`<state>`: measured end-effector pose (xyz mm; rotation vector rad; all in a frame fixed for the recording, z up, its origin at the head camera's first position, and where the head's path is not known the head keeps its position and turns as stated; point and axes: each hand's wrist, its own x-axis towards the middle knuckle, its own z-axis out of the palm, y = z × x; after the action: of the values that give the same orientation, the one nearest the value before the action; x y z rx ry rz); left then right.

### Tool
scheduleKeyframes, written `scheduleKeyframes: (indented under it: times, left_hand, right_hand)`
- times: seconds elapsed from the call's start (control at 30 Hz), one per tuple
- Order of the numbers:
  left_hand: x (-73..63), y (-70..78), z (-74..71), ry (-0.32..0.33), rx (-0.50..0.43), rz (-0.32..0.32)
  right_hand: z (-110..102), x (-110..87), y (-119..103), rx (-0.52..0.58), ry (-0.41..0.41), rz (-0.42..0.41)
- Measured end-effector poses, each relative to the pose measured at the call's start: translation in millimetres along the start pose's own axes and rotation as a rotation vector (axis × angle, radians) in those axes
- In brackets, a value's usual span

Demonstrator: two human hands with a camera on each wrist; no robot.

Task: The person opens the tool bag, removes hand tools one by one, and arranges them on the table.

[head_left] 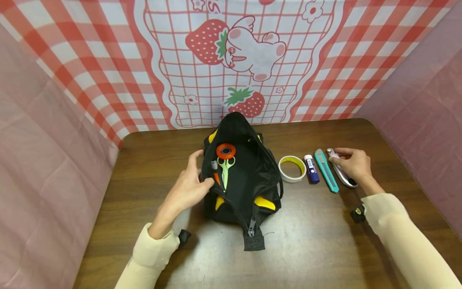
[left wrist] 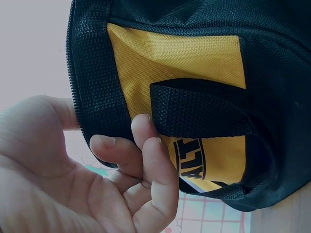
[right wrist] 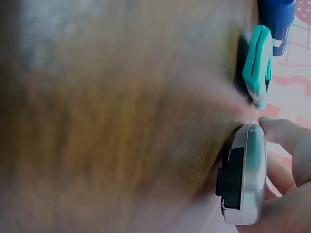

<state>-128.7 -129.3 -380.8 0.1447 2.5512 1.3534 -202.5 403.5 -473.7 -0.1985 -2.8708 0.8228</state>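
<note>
We appear to be loading the open black bag, which stands mid-surface holding green scissors. Our left hand pinches its rim; our right hand grasps the silver utility knife at the right end of the row, beside the teal cutter. The next move probably calls for lifting the knife clear of its neighbour. Strawberry-printed cloth backs the brown wooden surface; pink curtains flank it.

Yellow-patched black bag, silver tool, red-checked cloth
</note>
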Motion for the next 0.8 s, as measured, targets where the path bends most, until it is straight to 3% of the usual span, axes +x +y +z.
scheduleKeyframes:
  times: [0.63, 0.8]
  left_hand:
    - [0.1, -0.9, -1.6, -0.005, -0.011, -0.001]
    - [0.4, -1.2, -1.5, -0.004, -0.009, 0.000]
  right_hand:
    - [-3.8, -3.2, -5.9, 0.021, -0.034, 0.061]
    - [-12.5, -3.9, -14.6, 0.073, 0.024, 0.084]
